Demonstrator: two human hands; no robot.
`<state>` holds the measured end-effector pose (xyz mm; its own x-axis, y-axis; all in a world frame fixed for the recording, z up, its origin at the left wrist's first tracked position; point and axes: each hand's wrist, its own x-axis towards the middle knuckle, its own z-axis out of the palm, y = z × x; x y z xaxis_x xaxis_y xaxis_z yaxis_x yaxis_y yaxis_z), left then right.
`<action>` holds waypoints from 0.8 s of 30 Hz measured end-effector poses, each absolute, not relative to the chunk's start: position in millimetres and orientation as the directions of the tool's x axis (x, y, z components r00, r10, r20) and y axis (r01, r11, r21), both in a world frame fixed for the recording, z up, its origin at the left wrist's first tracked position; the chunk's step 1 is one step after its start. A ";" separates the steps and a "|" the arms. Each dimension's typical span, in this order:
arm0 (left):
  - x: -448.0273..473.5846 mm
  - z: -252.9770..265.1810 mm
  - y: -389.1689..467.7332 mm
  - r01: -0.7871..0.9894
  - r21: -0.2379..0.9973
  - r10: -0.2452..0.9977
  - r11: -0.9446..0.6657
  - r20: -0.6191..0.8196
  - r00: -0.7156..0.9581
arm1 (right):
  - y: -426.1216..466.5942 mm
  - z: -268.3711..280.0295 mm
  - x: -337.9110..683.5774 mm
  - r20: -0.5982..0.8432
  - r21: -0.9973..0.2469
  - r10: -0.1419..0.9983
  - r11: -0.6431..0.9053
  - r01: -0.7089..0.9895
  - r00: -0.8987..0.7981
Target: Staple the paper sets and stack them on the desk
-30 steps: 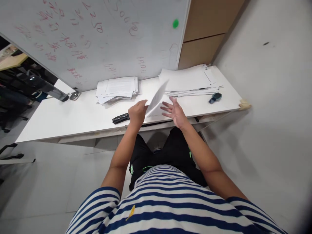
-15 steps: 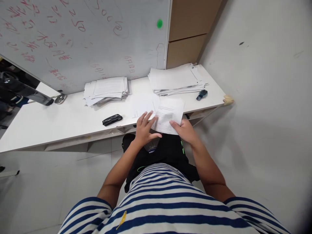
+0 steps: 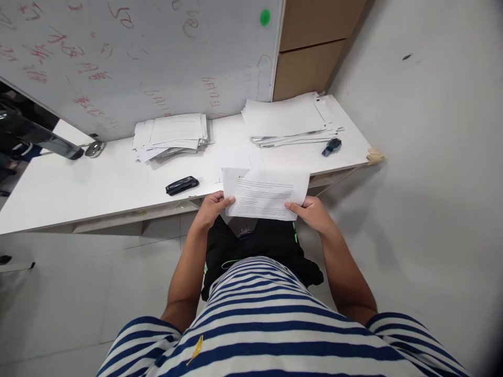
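A printed sheet of paper [image 3: 263, 193] is stretched between my two hands at the desk's front edge, its lines of text facing up. My left hand [image 3: 214, 207] pinches its left side, thumb on top. On the opposite side, my right hand [image 3: 312, 212] grips the paper the same way; the fingers beneath are hidden. Whether more than one sheet is held, I cannot tell. Left of the paper, a black stapler [image 3: 182, 185] lies on the white desk [image 3: 98, 188]. Behind are a left paper stack [image 3: 173, 133] and a larger right paper stack [image 3: 286, 118].
A small dark blue-green object [image 3: 332, 147] lies near the desk's right end, by a padded corner [image 3: 376, 156]. A computer mouse [image 3: 95, 150] sits at the left. The whiteboard [image 3: 157, 63] and cardboard boxes [image 3: 310, 63] stand behind; a wall [image 3: 432, 183] bounds the right.
My left hand, spread beside the paper before, has moved left and closed on its left edge. The paper is now spread wide and level between both hands. The view has shifted slightly.
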<state>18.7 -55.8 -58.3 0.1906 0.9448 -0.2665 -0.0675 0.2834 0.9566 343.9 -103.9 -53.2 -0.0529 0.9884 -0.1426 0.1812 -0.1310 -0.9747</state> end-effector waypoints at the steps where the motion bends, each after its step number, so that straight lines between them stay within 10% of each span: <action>1: 19.2 -54.9 -60.1 -0.054 0.964 0.956 0.260 -0.249 0.158 | -103.6 -57.4 342.9 -0.149 -0.975 0.988 -0.142 0.172 -0.030; 24: -5.8 -51.2 -77.4 0.116 0.983 0.990 0.140 -0.140 -0.005 | -91.4 -93.1 315.8 -0.247 -0.966 0.969 -0.248 0.070 0.026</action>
<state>-5.8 -77.4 -51.2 -0.0049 0.9901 -0.1404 0.1164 0.1400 0.9833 315.8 -91.4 -93.1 0.0257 0.9688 -0.2466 0.0699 -0.2478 -0.9663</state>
